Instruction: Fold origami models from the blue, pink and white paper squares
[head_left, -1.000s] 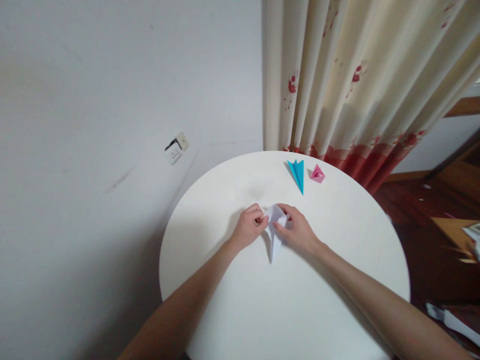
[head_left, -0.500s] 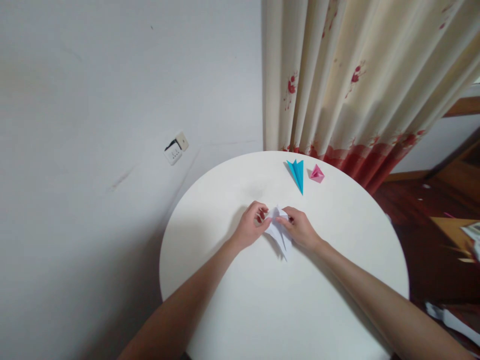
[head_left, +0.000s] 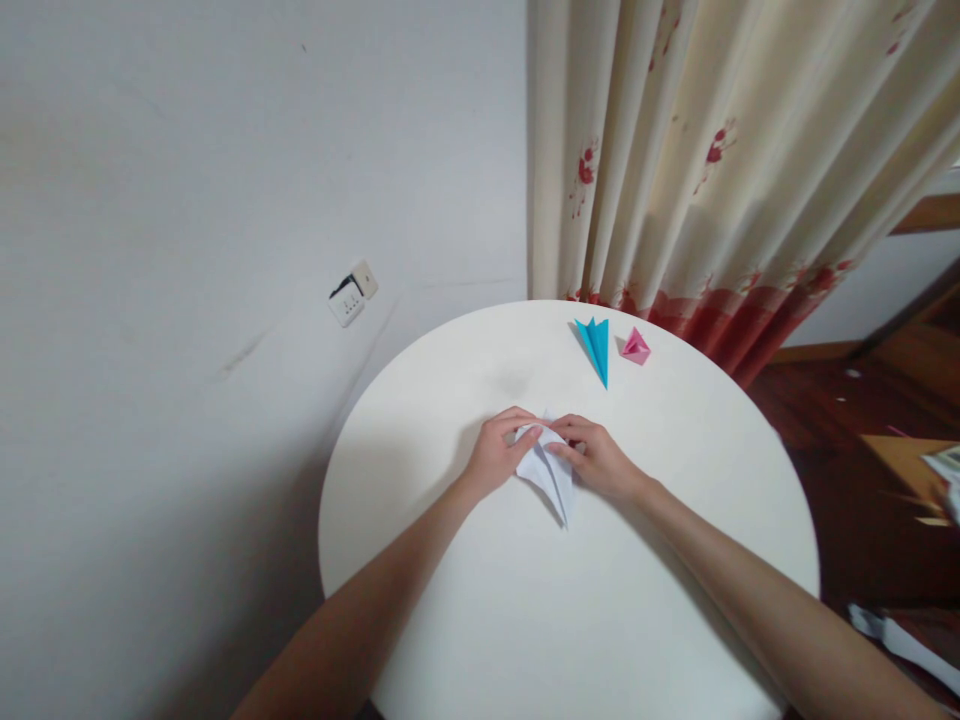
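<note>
Table (head_left: 525, 620): round, white — I see it against the wall, curtain (head_left: 720, 160) behind.
White paper (head_left: 553, 478): folded to a point, mid-table, long axis running from the hands toward me, tip slightly right.
Left hand (head_left: 496, 455): curled, fingers pinching the wide top edge.
Right hand (head_left: 600, 458): same edge, fingers pressed down — both equally near.
Blue fold (head_left: 597, 346), pink fold (head_left: 635, 346): far edge, well apart.
</note>
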